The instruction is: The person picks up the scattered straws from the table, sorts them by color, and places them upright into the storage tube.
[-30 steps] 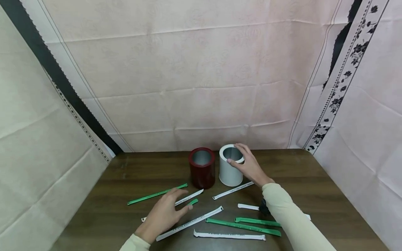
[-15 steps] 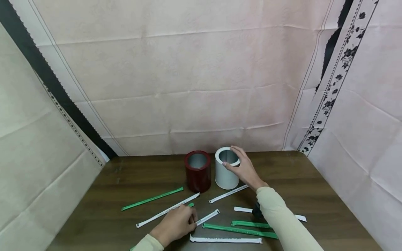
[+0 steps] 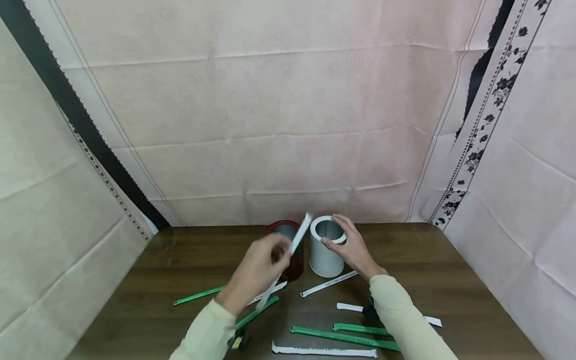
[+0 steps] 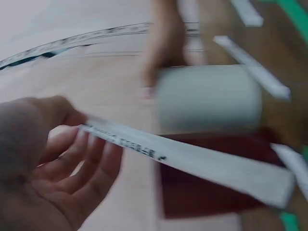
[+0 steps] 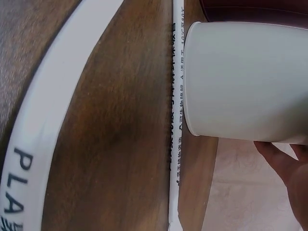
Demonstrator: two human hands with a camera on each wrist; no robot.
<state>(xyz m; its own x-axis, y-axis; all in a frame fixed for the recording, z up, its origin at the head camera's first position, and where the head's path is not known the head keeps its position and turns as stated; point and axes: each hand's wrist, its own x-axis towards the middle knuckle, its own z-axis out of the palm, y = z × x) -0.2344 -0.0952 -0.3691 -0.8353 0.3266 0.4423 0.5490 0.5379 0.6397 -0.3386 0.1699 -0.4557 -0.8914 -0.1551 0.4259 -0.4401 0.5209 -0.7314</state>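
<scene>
Pale creased cloth hangs behind and on both sides of my work area. Below it I log the brown wood-grain table. Light sleeves reach in from the near edge.

Two cups, upright near the far edge, side by side: the white cup to the right, the dark red cup to the left, partly hidden from my head view.

Right hand: thumb and fingers curved round the white cup's rim, holding it. Left hand: raised over the table, pinching a white wrapped straw between thumb and fingers. That straw slants in front of the red cup; I cannot tell whether its lower end touches anything. My left wrist view is blurred, but dark print reads as a line along the wrapper.

Remaining straws lie flat: a white straw just beside the white cup's base, another white straw nearest me, a long green straw just beyond that, and a green straw at left.
</scene>
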